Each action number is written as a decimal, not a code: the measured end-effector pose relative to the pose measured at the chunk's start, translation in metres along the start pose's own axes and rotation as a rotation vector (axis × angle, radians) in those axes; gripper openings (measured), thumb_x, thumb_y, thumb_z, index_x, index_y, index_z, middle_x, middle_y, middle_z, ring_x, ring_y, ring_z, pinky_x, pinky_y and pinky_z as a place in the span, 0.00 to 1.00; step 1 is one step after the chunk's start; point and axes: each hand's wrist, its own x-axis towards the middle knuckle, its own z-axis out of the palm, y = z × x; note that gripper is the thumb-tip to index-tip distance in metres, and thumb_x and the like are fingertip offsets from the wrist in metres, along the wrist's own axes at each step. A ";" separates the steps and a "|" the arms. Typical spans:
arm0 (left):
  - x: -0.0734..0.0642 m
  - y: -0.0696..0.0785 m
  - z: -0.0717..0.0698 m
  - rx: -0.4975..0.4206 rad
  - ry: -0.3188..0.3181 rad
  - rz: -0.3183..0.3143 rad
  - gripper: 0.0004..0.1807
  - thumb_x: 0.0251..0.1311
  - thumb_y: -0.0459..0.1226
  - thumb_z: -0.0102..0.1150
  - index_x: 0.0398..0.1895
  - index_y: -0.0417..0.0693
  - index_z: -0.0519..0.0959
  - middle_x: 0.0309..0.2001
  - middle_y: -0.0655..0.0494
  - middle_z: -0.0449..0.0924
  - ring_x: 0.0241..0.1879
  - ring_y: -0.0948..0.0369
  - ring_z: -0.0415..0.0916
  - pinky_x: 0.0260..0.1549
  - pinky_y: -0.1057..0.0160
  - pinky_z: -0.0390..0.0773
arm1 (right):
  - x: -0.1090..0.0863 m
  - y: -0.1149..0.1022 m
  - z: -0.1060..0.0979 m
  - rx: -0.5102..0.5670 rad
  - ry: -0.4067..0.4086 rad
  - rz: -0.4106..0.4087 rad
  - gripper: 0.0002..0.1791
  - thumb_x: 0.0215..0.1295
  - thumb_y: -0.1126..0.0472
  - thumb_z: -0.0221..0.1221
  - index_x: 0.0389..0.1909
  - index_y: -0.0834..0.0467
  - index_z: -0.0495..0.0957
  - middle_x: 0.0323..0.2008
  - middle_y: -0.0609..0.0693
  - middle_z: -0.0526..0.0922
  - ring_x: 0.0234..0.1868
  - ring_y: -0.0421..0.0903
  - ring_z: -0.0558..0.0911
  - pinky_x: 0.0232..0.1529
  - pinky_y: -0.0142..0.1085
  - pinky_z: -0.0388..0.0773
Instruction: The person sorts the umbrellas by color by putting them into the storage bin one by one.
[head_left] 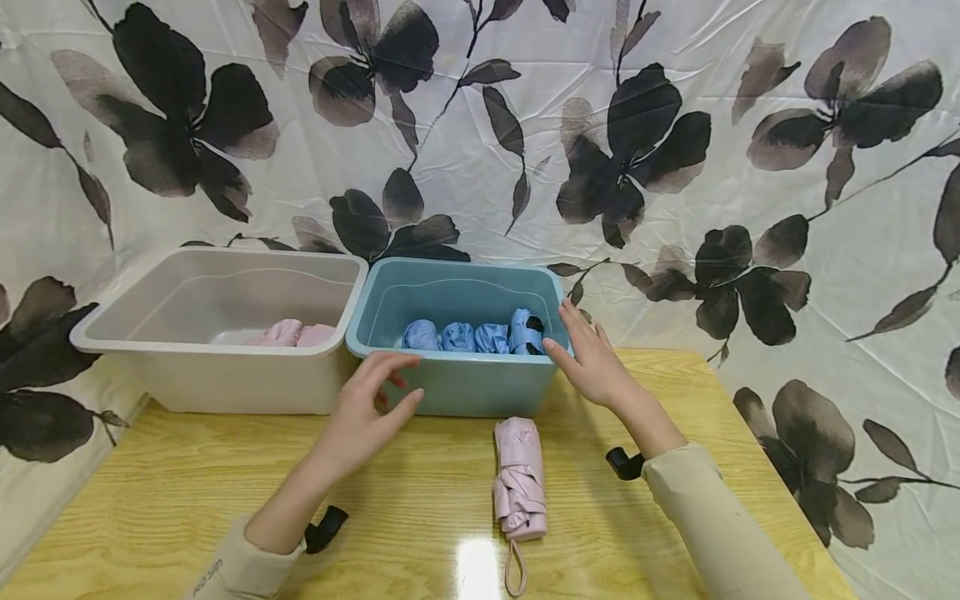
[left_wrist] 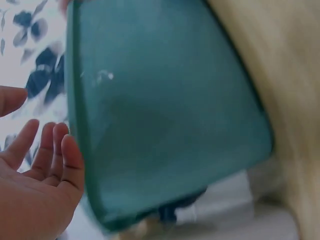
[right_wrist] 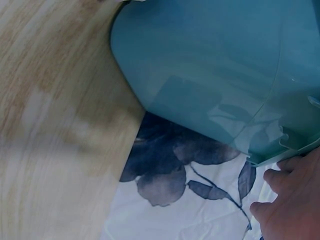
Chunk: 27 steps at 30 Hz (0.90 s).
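A teal plastic bin (head_left: 480,385) stands at the back of the table with several rolled blue bundles (head_left: 459,337) inside, the rightmost one with a black part. My right hand (head_left: 596,367) is at the bin's right end, fingers fairly straight along the rim and thumb over the front corner. In the right wrist view its fingertips lie by the rim. My left hand (head_left: 367,408) hovers at the bin's front left corner, fingers loosely bent and holding nothing. Between my forearms lies a folded pink umbrella (head_left: 519,479), its wrist loop towards me.
A beige bin (head_left: 225,379) stands against the teal bin's left side, with pink bundles (head_left: 281,333) in it. Behind both bins hangs a white cloth with dark flowers (head_left: 525,200). The wooden table (head_left: 420,517) ends on the right just past my right forearm.
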 end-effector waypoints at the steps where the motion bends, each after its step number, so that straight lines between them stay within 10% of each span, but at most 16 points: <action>1: -0.002 0.000 0.006 -0.001 -0.023 -0.006 0.23 0.64 0.29 0.68 0.63 0.43 0.79 0.58 0.51 0.77 0.44 0.59 0.75 0.35 0.62 0.76 | 0.000 0.000 0.000 0.000 0.001 -0.001 0.45 0.82 0.36 0.41 0.83 0.63 0.46 0.84 0.59 0.42 0.83 0.58 0.45 0.78 0.62 0.31; 17: -0.018 0.003 0.091 -0.097 -0.360 -0.238 0.35 0.67 0.44 0.68 0.75 0.48 0.70 0.73 0.51 0.65 0.61 0.47 0.73 0.58 0.41 0.76 | -0.001 0.000 0.001 -0.004 0.000 0.006 0.44 0.82 0.37 0.42 0.83 0.63 0.46 0.84 0.58 0.42 0.83 0.57 0.46 0.78 0.63 0.32; 27: -0.010 0.007 0.125 0.026 -0.527 -0.326 0.50 0.63 0.60 0.65 0.80 0.43 0.61 0.74 0.39 0.62 0.72 0.40 0.64 0.65 0.36 0.70 | -0.002 -0.002 0.000 -0.002 0.001 0.006 0.44 0.82 0.37 0.42 0.83 0.63 0.46 0.84 0.57 0.42 0.83 0.57 0.46 0.78 0.62 0.32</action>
